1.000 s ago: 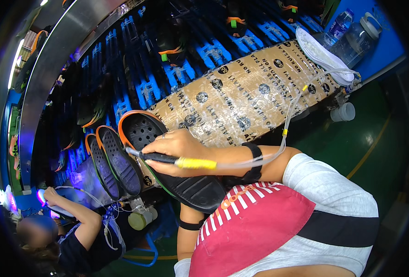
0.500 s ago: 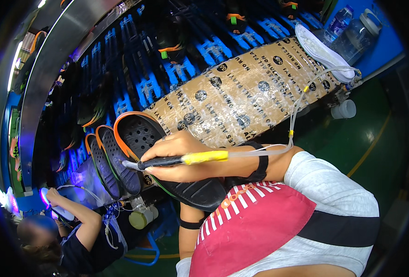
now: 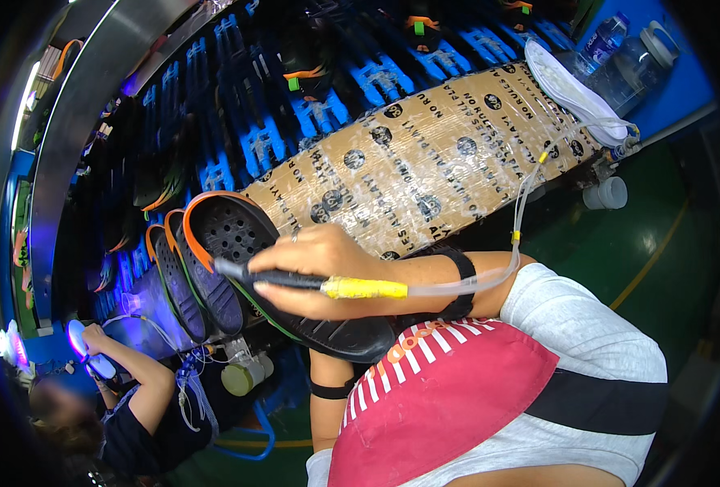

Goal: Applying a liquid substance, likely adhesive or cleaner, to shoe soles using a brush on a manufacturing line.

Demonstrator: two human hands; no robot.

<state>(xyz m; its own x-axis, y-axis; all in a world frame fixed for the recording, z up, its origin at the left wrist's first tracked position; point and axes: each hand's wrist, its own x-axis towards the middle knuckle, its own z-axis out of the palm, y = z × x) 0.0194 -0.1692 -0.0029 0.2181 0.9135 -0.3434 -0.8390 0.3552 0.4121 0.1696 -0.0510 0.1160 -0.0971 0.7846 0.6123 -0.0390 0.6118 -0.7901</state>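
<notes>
My right hand (image 3: 319, 272) is closed round a glue brush (image 3: 295, 281) with a black handle, a yellow-taped end and a clear hose behind it. The blurred tip of the brush is at the orange-and-green edge of a black clog-type shoe sole (image 3: 230, 227) with a perforated footbed. My left forearm (image 3: 328, 414) runs up behind the sole's lower end; the left hand itself is hidden, so its grip does not show. Two more dark soles (image 3: 212, 288) with orange rims stand just left of this one.
A cardboard-covered work surface (image 3: 409, 178) stretches to the right, beside a conveyor with blue racks (image 3: 384, 81). A white tray (image 3: 571, 93) and clear bottles (image 3: 632, 65) stand at its far right end. At lower left a co-worker (image 3: 145, 390) handles a lit white piece.
The brush tip has moved up along the sole's edge, toward its orange part. The sole has shifted slightly left and up, and my left forearm slightly left.
</notes>
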